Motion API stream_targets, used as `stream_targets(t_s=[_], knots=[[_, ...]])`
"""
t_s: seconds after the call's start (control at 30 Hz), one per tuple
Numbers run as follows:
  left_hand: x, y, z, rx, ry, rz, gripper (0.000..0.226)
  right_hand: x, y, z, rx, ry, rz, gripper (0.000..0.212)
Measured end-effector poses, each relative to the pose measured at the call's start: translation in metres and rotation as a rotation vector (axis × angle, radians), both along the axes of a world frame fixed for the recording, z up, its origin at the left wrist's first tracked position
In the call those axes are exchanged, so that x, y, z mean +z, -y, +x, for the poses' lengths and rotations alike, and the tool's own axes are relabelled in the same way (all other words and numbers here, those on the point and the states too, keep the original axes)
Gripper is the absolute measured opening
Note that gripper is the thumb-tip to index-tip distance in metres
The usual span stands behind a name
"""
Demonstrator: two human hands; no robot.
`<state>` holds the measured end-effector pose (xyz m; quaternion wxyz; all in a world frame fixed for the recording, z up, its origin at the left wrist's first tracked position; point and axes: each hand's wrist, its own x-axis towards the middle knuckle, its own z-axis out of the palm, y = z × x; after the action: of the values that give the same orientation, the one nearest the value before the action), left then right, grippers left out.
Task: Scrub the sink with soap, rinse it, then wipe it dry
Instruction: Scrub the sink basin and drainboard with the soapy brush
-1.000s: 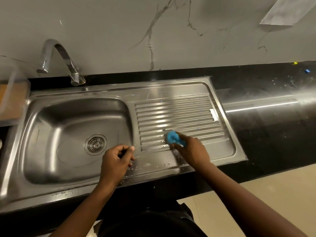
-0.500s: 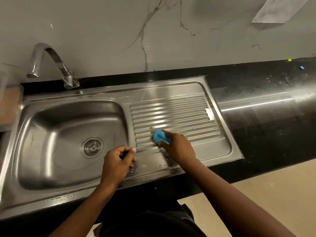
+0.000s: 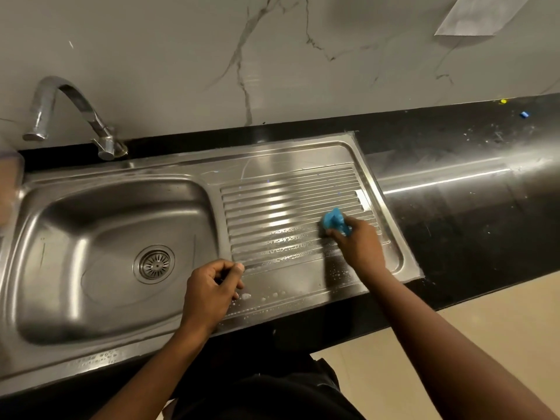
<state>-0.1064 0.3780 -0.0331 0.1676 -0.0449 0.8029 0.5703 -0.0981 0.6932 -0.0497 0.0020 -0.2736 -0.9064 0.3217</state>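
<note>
The sink is steel, sunk into a black counter, with the basin on the left and a ribbed drainboard on the right. Its left end is cut off by the frame edge. A blue sponge sits on the ribs near the drainboard's right edge. The right hand grips it from the front, fingers curled over it, so only the sponge's back part shows. Suds lie in the grooves just left of the sponge, and drops dot the flat strip along the sink's front rim.

The left hand rests on that front rim, where basin and drainboard meet. Its fingers are curled, with the thumb against the forefinger. I cannot tell whether anything sits inside the curl.

The drain is in the basin floor. A curved tap stands at the sink's back left corner, its spout over the left side. At the left frame edge a blurred clear container is mostly cut off.

The counter runs right from the sink, glossy and flecked with pale specks. Two tiny bits, one yellow and one blue, lie near its back edge, too small to identify. Behind it is a pale, dark-veined wall. A grey sheet on the wall is cut off at the top right. A beige floor shows below the counter's front edge.
</note>
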Motion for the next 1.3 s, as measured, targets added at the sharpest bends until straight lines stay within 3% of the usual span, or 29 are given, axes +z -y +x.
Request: stream_targets(t_s=[0.23, 0.5, 0.6, 0.83, 1.1, 1.3], knots=[[0.002, -0.015, -0.003, -0.017, 0.005, 0.033, 0.021, -0.001, 0.010, 0.038, 0.274, 0.066, 0.009, 0.058], [-0.001, -0.019, -0.002, 0.000, 0.001, 0.030, 0.021, 0.014, -0.045, 0.012, -0.032, 0.035, 0.070, 0.051], [-0.004, -0.021, -0.001, -0.013, 0.003, 0.023, 0.022, 0.011, -0.017, -0.003, 0.001, -0.002, -0.006, 0.045], [-0.006, -0.036, -0.003, -0.049, 0.000, 0.026, 0.018, 0.006, 0.018, 0.027, 0.251, 0.093, -0.010, 0.058], [-0.008, -0.046, -0.002, -0.037, -0.002, 0.020, 0.017, 0.025, -0.081, 0.029, -0.031, 0.101, 0.098, 0.055], [-0.012, -0.053, 0.000, -0.058, -0.013, 0.007, 0.019, 0.014, -0.047, 0.006, -0.025, 0.045, -0.035, 0.051]])
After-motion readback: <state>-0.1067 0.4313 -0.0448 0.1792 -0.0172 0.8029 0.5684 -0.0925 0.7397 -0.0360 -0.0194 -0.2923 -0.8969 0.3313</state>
